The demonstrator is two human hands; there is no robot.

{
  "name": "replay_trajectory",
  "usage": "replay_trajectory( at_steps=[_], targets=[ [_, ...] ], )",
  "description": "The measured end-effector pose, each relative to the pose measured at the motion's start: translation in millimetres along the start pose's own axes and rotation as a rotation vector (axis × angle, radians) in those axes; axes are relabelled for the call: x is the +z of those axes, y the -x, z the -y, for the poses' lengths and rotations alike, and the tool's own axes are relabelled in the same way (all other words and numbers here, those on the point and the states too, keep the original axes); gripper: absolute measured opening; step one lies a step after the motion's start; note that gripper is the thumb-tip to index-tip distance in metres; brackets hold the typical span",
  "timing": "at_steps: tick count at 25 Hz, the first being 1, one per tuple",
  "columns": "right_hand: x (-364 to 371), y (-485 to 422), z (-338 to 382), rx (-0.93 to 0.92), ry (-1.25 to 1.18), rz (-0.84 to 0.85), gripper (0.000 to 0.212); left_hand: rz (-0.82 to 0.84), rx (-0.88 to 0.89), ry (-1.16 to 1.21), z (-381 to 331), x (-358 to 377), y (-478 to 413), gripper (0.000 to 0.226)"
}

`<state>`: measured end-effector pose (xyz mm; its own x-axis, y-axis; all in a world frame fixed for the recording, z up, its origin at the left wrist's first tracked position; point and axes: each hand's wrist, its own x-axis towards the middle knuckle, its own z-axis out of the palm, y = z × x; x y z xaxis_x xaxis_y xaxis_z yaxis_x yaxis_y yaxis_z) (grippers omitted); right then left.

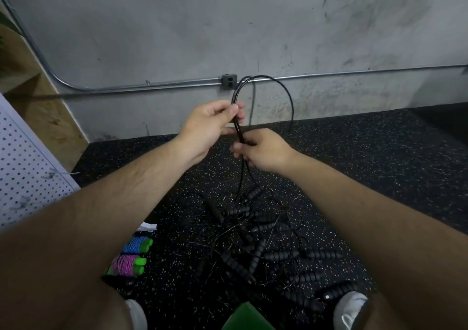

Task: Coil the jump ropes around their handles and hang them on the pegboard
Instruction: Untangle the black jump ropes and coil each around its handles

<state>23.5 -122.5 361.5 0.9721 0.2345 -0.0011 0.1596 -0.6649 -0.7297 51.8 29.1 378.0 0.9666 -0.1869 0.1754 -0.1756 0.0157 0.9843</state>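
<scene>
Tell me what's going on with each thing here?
left hand, gripping black rope.
right hand, gripping it lower down.
black rope, looped up, not coiled.
rope pile, tangled on floor.
blue rope, coiled, on floor.
pink rope, coiled, on floor.
pegboard, no rope on visible part.

left hand [210, 124] pinches doubled black jump rope [286, 91], loop arching above it | right hand [263, 150] grips same strands just below | strands trail down to tangled rope pile [258, 241] on speckled floor [379, 152] | blue coiled rope [136, 245] and pink coiled rope [126, 265], green-handled, lie left of pile | pegboard [25, 167] at far left
</scene>
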Motion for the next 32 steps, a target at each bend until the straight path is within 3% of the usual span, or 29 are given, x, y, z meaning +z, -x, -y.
replay_trajectory(
  at_steps=[3,6,9,11,15,17,21,24,26,29,32],
  targets=[
    [-15,-5,9,-0.003,-0.242,-0.167,0.015,0.209,-0.134,0.033,11,-9,6,0.028],
    [-30,-15,15,-0.056,-0.579,-0.311,0.024,0.433,-0.165,-0.289,35,-10,17,0.027],
    [-34,-15,15,-0.069,-0.686,-0.314,0.035,0.22,-0.098,-0.315,35,0,12,0.019],
    [-32,-10,11,-0.014,-0.616,-0.209,0.03,0.082,-0.048,-0.206,23,1,4,0.023],
    [-5,2,1,0.017,-0.059,0.169,0.041,0.008,-0.017,0.144,-4,4,-4,0.026],
    [11,1,0,-0.009,-0.068,0.198,0.035,0.033,-0.033,0.254,-11,4,-5,0.025],
    [22,-3,8,-0.049,-0.101,0.083,0.022,0.034,-0.095,0.353,-19,-7,-8,0.029],
    [13,-4,20,-0.057,-0.156,-0.019,0.017,0.1,-0.183,0.213,-14,-17,-2,0.044],
    [0,-8,27,-0.066,-0.261,-0.14,0.017,0.266,-0.276,0.107,0,-25,8,0.051],
    [-19,-17,31,-0.095,-0.554,-0.326,0.023,0.49,-0.278,-0.189,21,-29,25,0.04],
    [-27,-19,21,-0.039,-0.66,-0.324,0.037,0.362,-0.131,-0.338,26,-22,22,0.023]
  ],
)
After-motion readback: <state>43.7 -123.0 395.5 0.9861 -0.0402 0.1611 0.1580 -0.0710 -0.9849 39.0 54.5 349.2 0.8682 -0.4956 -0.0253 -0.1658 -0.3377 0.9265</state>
